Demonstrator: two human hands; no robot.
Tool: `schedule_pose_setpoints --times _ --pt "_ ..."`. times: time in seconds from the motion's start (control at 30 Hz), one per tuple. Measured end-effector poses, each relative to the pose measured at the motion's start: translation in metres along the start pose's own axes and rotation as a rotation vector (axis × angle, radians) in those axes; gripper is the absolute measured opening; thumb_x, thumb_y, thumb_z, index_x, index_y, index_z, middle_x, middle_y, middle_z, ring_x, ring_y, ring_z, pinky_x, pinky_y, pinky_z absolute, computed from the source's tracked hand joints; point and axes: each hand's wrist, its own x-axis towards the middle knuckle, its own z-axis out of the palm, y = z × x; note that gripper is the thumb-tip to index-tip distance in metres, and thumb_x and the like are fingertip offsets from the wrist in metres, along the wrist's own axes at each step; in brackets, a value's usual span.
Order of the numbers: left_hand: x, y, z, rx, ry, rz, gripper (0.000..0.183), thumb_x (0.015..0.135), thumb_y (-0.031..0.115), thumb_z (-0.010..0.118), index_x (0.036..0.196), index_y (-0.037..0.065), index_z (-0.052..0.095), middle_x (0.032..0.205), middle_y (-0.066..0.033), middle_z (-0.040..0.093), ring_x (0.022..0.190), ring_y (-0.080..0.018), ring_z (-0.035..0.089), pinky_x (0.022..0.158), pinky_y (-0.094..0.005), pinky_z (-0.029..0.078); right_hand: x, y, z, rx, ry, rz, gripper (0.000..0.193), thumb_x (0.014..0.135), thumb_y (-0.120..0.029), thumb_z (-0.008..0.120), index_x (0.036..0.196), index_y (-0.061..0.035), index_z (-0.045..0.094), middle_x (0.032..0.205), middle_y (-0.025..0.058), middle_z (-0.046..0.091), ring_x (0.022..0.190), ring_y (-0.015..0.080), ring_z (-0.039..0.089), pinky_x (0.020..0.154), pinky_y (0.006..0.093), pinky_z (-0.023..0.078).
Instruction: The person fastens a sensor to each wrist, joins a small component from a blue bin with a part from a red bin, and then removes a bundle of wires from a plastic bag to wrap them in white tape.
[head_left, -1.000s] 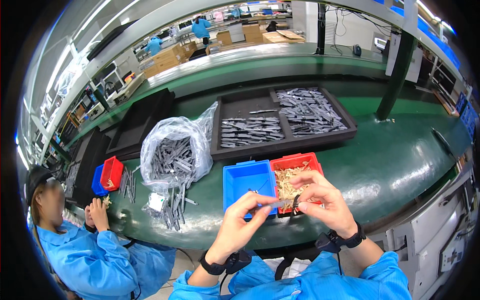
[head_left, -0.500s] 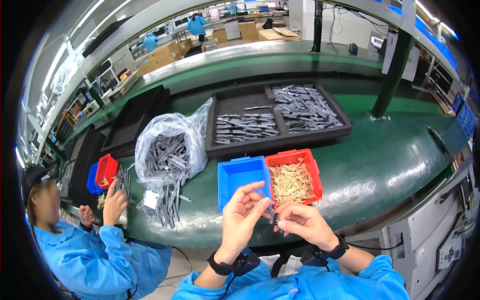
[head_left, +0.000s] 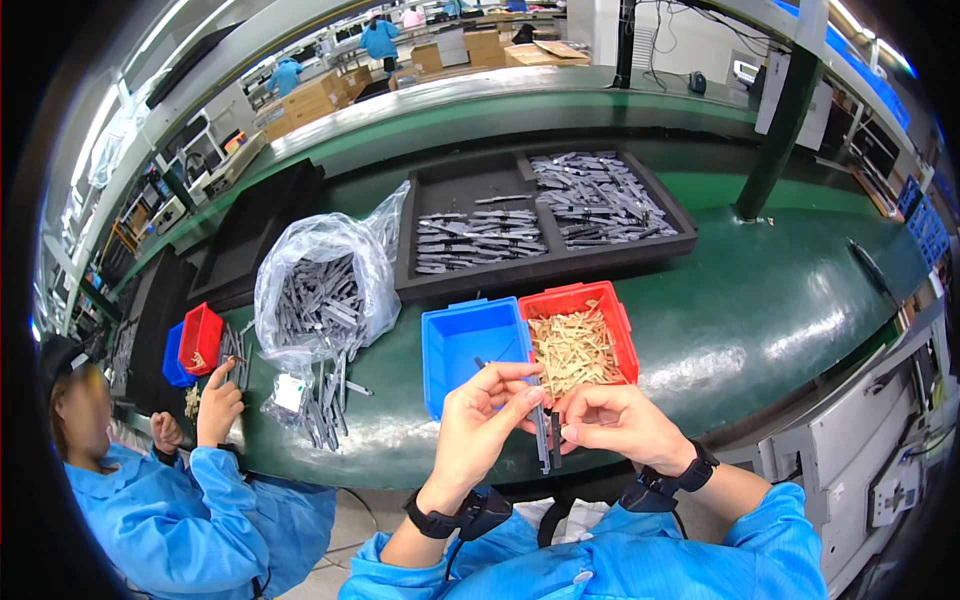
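Observation:
In front of my body, over the near edge of the green table, both hands work close together. My left hand [head_left: 482, 418] is closed, thumb and fingers pinching a thin grey plastic strip [head_left: 541, 440] that points down. A dark tip also sticks out above its index finger; what it belongs to is hidden. Beside it, my right hand [head_left: 612, 425] pinches a short black strip [head_left: 556, 445], which hangs alongside the grey one. Whether the two strips touch, I cannot tell. Just beyond my hands stand a blue bin [head_left: 432, 350] and a red bin [head_left: 625, 335] of small tan pieces [head_left: 575, 348].
A black foam tray [head_left: 462, 285] holds piles of grey strips. Left of it, a clear plastic bag [head_left: 385, 300] spills more grey strips [head_left: 325, 405] onto the green table [head_left: 740, 330]. A co-worker [head_left: 190, 500] sits at the left. A green post [head_left: 785, 135] rises at the right.
The grey strip has turned to point downward, and the black strip now shows clearly beside it. My hands stay close together. The view has shifted slightly.

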Motion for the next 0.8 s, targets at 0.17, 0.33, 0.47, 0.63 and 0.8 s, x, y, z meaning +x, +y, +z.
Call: schedule_pose_setpoints --times 0.17,0.33,0.47,0.63,0.8 --pt "0.0012 0.0007 0.0009 0.017 0.0 0.015 0.026 0.086 0.004 0.061 0.111 -0.003 0.056 0.087 -0.0067 0.062 0.08 -0.0113 0.061 0.064 -0.0229 0.053 0.0027 0.0013 0.0004 0.041 0.0 0.014 0.008 0.086 -0.006 0.059 0.082 0.0008 0.056 0.091 0.0052 0.057 0.082 0.0127 0.06 0.077 0.0267 0.052" --pt "0.0016 -0.001 0.0019 0.021 0.008 0.021 0.026 0.086 0.004 0.061 0.111 -0.004 0.057 0.087 -0.0062 0.062 0.081 -0.0107 0.061 0.063 -0.0227 0.054 0.0052 0.0017 0.001 0.061 -0.003 0.006 0.008 0.086 -0.005 0.059 0.082 0.0007 0.055 0.09 0.0051 0.057 0.081 0.0122 0.061 0.075 0.0255 0.052" --pt "0.002 -0.0007 0.0023 0.038 0.0 0.022 0.026 0.086 0.004 0.061 0.111 -0.003 0.057 0.087 -0.0059 0.062 0.081 -0.0103 0.06 0.063 -0.0224 0.053 0.0066 -0.0003 -0.0002 0.036 -0.018 0.008 0.008 0.086 -0.005 0.059 0.081 0.0006 0.055 0.088 0.0049 0.057 0.08 0.0122 0.061 0.074 0.0256 0.053" --pt "0.0024 -0.0006 0.0032 0.034 0.016 0.032 0.024 0.086 0.004 0.062 0.109 -0.002 0.059 0.086 -0.0088 0.065 0.075 -0.0104 0.061 0.061 -0.0223 0.051 0.0076 -0.0017 -0.0005 0.035 -0.022 0.025 0.009 0.086 -0.005 0.06 0.082 0.0006 0.055 0.087 0.0049 0.057 0.08 0.0124 0.061 0.073 0.0257 0.053" --pt "0.0023 -0.0008 0.0011 0.036 -0.018 0.034 0.026 0.086 0.004 0.061 0.111 -0.003 0.057 0.088 -0.0072 0.063 0.082 -0.0106 0.06 0.063 -0.0227 0.054 0.0073 -0.0029 0.0004 0.032 -0.022 0.031 0.009 0.086 -0.006 0.06 0.082 0.0007 0.055 0.087 0.0051 0.057 0.079 0.0125 0.061 0.073 0.0257 0.053"
